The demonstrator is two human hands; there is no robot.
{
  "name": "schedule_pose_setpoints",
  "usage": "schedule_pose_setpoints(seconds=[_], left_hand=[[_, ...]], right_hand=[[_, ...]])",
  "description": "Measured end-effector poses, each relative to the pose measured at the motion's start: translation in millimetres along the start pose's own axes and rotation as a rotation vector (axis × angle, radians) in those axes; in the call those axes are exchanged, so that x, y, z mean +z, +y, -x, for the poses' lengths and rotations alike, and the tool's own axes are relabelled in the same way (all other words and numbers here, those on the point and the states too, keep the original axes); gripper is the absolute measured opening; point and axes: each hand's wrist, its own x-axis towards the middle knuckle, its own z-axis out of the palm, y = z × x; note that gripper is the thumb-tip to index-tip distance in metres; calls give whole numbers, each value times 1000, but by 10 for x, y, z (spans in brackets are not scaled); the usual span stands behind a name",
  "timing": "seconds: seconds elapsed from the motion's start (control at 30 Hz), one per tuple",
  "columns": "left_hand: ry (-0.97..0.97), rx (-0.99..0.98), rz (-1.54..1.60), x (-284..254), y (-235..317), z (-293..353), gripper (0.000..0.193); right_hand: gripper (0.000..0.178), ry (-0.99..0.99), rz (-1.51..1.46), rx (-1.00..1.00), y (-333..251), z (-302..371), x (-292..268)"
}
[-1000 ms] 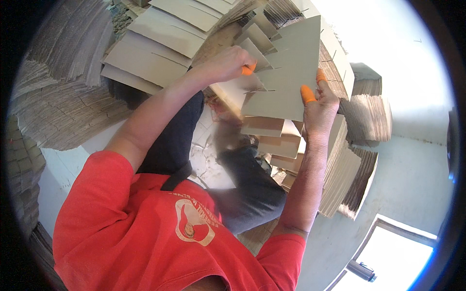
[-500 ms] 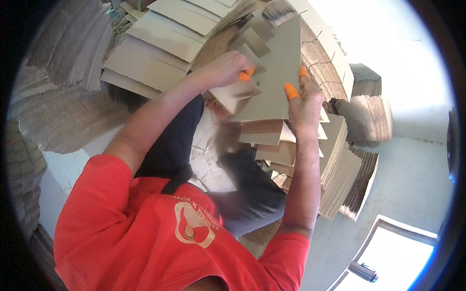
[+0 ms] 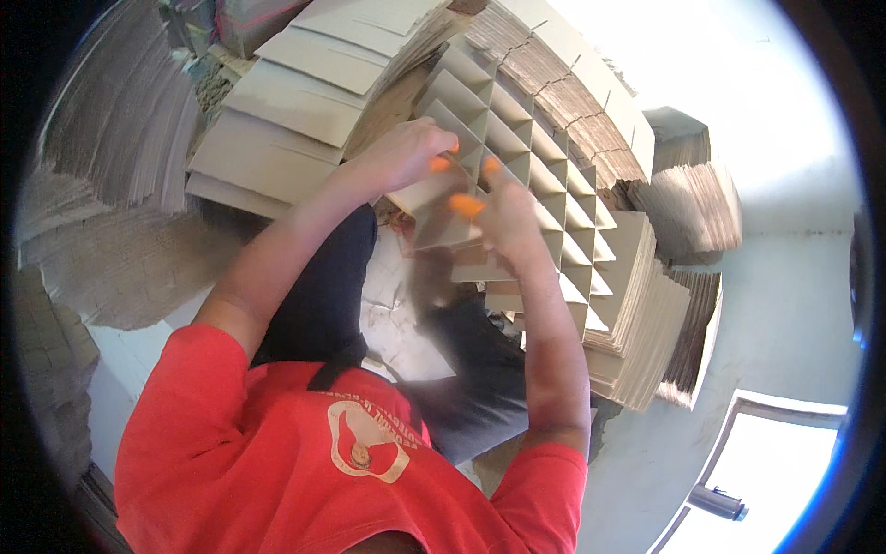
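Upper-right glare — blur, apparently, mid-frame

blurred right grip [image 3: 508, 216], red shirt [image 3: 277, 443] cut off

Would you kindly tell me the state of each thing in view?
Cardboard grid: slotted together, cells open.
Left hand: fingers curled at the grid's edge; grip unclear.
Right hand: over the grid's near part, blurred; grip unclear.
Slotted sheets at upper left: stacked, overlapping like steps.
Sheet stack right of the grid: piled, unassembled.
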Motion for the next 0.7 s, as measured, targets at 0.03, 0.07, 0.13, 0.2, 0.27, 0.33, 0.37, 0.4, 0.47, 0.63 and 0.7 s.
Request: schedule_pose_setpoints(seconds=[0.03,0.07,0.13,0.2,0.27,0.33,0.37,0.4,0.47,0.63,0.7], left_hand=[[9,37,-53,-38,52,25,34],[12,81,-98,-134,223,41,43],[-20,179,-214,-170,378,75,59],[-102,322,-335,-97,500,8,75],[-207,286,-288,8,577,-125,82],[-336,233,-394,66,639,-307,91],[-284,284,-420,128,542,-407,97],[-301,277,-365,137,470,-493,102],[-330,346,-275,264,494,-733,112],[-554,455,-262,430,239,-1044,103],[-467,468,-167,449,247,-1025,70]], right_hand=[[42,77,-34,38,-1,7,-83],[43,220,36,135,121,23,-185],[44,539,271,160,589,49,-296],[43,562,408,210,1234,177,-218],[41,245,308,408,1592,324,-163],[38,241,39,173,1361,541,-47],[37,215,52,151,1085,623,-25],[39,140,2,139,682,721,-121],[44,252,-85,-88,776,916,171],[71,367,359,-138,725,1073,247],[75,495,532,-89,758,1077,117]])
